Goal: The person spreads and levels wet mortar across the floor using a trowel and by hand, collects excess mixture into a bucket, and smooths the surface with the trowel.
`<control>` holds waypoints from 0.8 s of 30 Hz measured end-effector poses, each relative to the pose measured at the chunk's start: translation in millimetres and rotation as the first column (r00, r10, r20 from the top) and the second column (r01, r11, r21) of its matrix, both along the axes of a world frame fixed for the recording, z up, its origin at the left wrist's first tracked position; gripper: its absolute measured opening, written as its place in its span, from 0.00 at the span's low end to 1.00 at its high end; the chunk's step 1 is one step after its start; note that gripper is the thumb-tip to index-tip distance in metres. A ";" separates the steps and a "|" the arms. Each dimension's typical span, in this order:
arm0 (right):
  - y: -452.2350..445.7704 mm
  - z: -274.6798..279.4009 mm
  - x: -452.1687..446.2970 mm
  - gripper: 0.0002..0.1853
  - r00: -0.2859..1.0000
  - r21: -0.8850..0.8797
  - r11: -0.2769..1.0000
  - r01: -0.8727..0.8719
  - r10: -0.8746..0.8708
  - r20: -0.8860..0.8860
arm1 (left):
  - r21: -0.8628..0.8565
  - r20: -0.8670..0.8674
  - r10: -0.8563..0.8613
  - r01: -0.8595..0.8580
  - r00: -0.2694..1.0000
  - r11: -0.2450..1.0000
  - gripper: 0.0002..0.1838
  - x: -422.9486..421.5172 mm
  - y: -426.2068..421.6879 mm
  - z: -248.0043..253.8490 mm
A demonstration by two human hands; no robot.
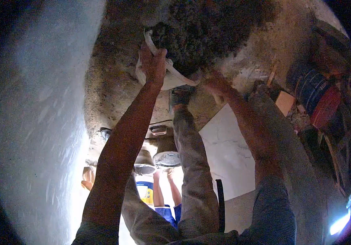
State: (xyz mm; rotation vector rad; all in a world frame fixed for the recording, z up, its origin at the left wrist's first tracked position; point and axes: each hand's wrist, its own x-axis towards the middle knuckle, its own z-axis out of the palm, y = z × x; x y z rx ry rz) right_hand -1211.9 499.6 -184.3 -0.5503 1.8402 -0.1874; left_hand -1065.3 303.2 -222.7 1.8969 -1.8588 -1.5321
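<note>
My left hand (154, 67) is closed over the rim of a pale, shallow basin (179, 77), with the thumb on top. The basin is tipped against a heap of dark, crumbly material (200, 36), and some of that material lies inside the rim. At the rim's right end, my right hand (218, 86) is curled in shadow. Its fingers appear closed on the basin's edge, though they are blurred. Just below the basin, my shoe (180, 96) stands on the dusty floor.
A pale wall (40, 122) runs along the left. A white marbled slab (230, 151) lies right of my leg. Farther right are a blue and red container (314, 94) and wooden pieces. Behind me are dark buckets (166, 157), a yellow-blue bag (144, 192) and another person's legs (158, 190).
</note>
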 end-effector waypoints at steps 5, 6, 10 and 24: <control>20.8 -5.9 30.7 0.28 0.978 -0.047 0.979 -0.199 0.201 0.054 | 0.262 -0.055 0.026 -0.011 0.998 0.965 0.38 16.4 -8.2 33.4; 27.5 -15.9 39.2 0.28 0.895 -0.202 0.873 -0.444 0.418 -0.158 | 0.170 -0.052 -0.033 0.042 0.998 0.985 0.38 33.7 -6.8 17.7; -21.5 77.8 97.0 0.29 0.982 -0.094 0.978 -0.187 0.183 -0.053 | 0.321 -0.213 0.017 0.054 0.977 0.946 0.35 70.8 -18.7 72.1; -10.8 153.6 184.3 0.30 0.992 -0.270 0.962 0.026 -0.059 -0.115 | 0.147 -0.146 -0.221 0.242 0.964 0.959 0.24 270.6 -21.0 -39.9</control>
